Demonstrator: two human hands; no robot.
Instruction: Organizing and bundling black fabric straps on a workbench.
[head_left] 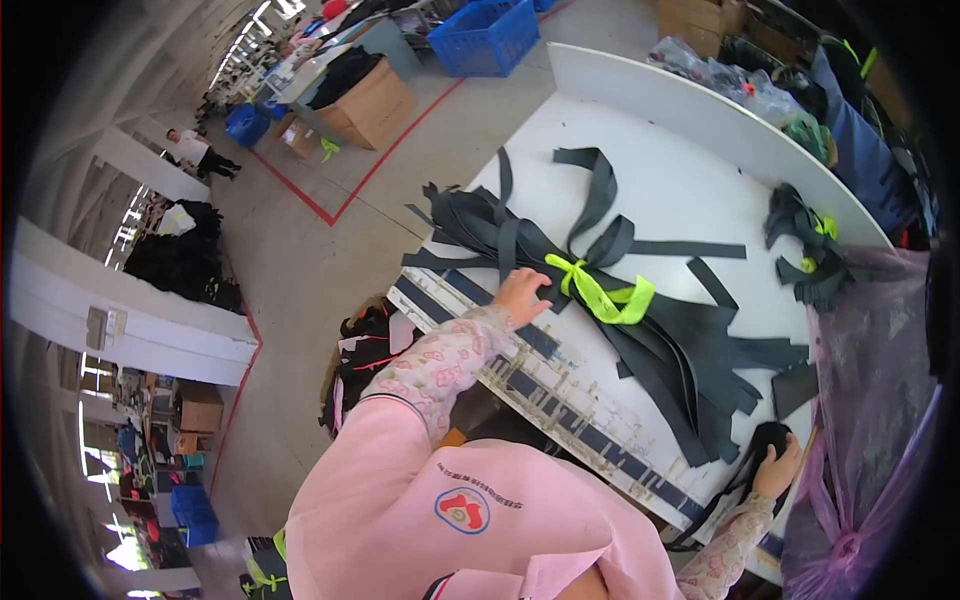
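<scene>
A large bundle of dark grey fabric strips point(690, 350) lies across the white table point(690, 160), tied round its middle with a neon yellow-green strip point(610, 300). Loose strip ends curl and fan out from both ends. At the bundle's near side, my left hand point(521, 297) touches the strips beside the tie, its fingers apart and slightly bent. Over at the table's right corner, my right hand point(779, 468) is closed round a black strap-like fabric piece point(755, 460); part of it hides under the fingers.
A smaller dark bundle with yellow-green ties point(805, 250) sits by the raised table rim. A purple translucent plastic bag point(865, 400) hangs at the right edge. Measuring scales point(560, 400) line the near edge. Behind are a blue crate point(485, 38), a cardboard box point(368, 105) and a person point(195, 152).
</scene>
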